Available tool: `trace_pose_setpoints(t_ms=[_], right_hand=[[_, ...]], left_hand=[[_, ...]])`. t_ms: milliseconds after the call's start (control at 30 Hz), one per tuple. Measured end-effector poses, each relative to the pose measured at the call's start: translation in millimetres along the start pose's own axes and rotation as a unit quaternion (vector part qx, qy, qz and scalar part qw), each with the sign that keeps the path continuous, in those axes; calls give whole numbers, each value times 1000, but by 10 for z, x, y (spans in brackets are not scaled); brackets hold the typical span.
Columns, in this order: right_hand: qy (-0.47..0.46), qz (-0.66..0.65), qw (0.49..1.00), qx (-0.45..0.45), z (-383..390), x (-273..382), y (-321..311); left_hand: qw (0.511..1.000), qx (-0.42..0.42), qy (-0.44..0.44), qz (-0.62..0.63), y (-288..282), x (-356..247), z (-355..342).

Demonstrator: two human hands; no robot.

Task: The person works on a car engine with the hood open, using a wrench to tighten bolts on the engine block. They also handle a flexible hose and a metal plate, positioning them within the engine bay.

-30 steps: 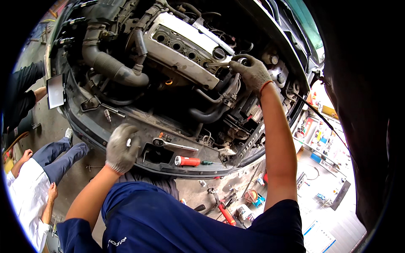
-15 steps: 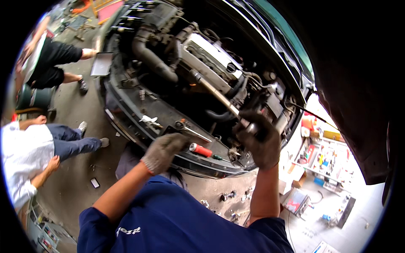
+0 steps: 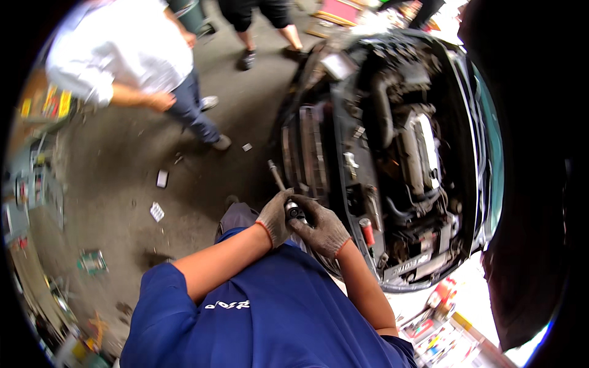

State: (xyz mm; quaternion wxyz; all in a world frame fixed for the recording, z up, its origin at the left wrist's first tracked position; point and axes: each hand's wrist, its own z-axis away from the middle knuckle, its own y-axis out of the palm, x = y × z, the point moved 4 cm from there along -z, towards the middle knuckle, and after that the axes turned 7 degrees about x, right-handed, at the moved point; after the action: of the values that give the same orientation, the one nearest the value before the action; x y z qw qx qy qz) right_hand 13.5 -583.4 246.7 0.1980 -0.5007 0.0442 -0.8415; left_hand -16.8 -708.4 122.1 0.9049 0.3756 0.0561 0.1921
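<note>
In front of my chest, both of my hands, in grey knitted gloves, close on a metal ratchet wrench [image 3: 294, 212]. My left hand [image 3: 276, 216] wraps its left side, where a thin bar [image 3: 276, 174] sticks out toward the floor, away from me. My right hand [image 3: 321, 228] grips the round-headed part from the right. The fingers partly cover the tool. To the right is a dark car [image 3: 343, 159] with its bonnet up and engine [image 3: 417, 153] bare. A red-handled tool [image 3: 367, 232] lies on its front panel, apart from my hands.
A person in a white shirt [image 3: 132, 49] stands at the upper left; another person's legs [image 3: 264, 27] show beyond. On the floor lie a phone-like white-faced object [image 3: 162, 178], a pale card [image 3: 157, 212] and a green box [image 3: 92, 261]. The raised bonnet [image 3: 521, 245] hangs at the right.
My view has swung left, away from the engine. The right hand has brought the ratchet wrench out of the engine bay to my chest, and my left hand has come onto it.
</note>
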Motion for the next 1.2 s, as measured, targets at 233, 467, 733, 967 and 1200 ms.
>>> trace_pose_setpoints(t_ms=[233, 467, 733, 967, 1200], right_hand=[[96, 9, 995, 35, -671, 4, 1051], [238, 221, 924, 201, -670, -1084, 1616], [405, 122, 901, 94, -32, -1192, 1336], [373, 79, 924, -7, -279, -631, 1266], [301, 91, 942, -120, 687, -1386, 1178]], left_hand=[[980, -151, 99, 88, -1989, -1133, 401], [892, -425, 150, -39, -5793, -1957, 321], [744, -609, -21, -274, -6878, -2365, 1446], [514, -300, -181, -783, -6569, -1512, 1324], [738, -311, -58, -596, -5787, -1595, 559]])
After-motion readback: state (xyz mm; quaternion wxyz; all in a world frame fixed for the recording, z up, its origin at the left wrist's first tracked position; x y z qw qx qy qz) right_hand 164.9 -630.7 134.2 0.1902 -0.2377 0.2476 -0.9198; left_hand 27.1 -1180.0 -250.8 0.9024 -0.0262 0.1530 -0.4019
